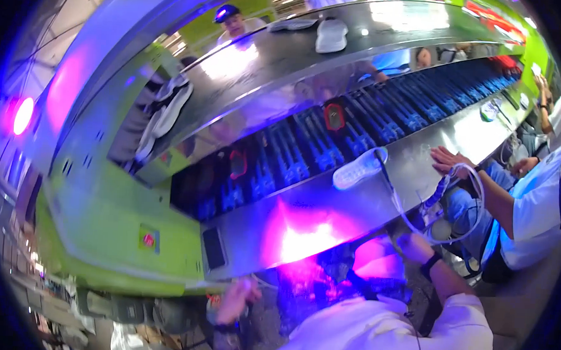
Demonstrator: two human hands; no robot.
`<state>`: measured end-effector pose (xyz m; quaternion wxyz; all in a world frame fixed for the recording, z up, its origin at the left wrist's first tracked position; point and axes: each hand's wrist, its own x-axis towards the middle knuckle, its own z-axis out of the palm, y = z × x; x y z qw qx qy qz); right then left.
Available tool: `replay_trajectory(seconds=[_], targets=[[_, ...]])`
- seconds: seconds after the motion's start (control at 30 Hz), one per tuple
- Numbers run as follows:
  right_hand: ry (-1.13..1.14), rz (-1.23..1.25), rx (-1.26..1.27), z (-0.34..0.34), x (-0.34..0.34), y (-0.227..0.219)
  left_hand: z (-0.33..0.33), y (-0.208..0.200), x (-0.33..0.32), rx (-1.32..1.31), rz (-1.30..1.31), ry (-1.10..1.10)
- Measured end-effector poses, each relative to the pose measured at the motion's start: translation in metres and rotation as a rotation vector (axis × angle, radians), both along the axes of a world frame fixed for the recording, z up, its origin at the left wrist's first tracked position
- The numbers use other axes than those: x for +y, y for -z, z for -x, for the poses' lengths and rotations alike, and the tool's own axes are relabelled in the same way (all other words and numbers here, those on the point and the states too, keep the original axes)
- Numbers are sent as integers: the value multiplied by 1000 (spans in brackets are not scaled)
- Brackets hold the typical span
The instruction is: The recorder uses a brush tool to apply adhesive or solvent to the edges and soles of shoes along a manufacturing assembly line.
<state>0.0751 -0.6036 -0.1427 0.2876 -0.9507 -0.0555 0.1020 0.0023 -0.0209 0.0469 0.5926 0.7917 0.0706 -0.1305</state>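
Observation:
My left hand (237, 301) hangs below the bench's front edge at lower left, its fingers smeared by motion. My right hand (416, 248), with a dark band at the wrist, is curled beside a white tube (406, 217); what it holds, if anything, is hidden. Ahead of my hands, a white shoe sole (356, 172) lies on the metal bench (304, 204). A thin dark stick (383, 167) slants over the sole's right end, close to the tube. Pink-violet light glares on the bench between my hands and the sole.
A dark conveyor (294, 150) with blue holders and red-rimmed pieces runs behind the bench. White shoes (331, 36) stand on the upper shelf. A dark flat phone-like slab (214, 247) lies at the bench's left end. A co-worker's hand (447, 160) reaches in from the right.

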Motion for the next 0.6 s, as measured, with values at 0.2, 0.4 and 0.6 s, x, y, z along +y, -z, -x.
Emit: replay_trajectory(seconds=[0.2, 0.4, 0.6], targets=[[-500, -898, 162, 15, 178, -188, -110, -123, -77, -700, 520, 26], [-435, -1009, -28, 13, 288, -271, -191, -168, -156, -579, 970, -92], [-164, -1177, 318, 1, 301, -261, -210, -108, -147, -483, 870, -339]])
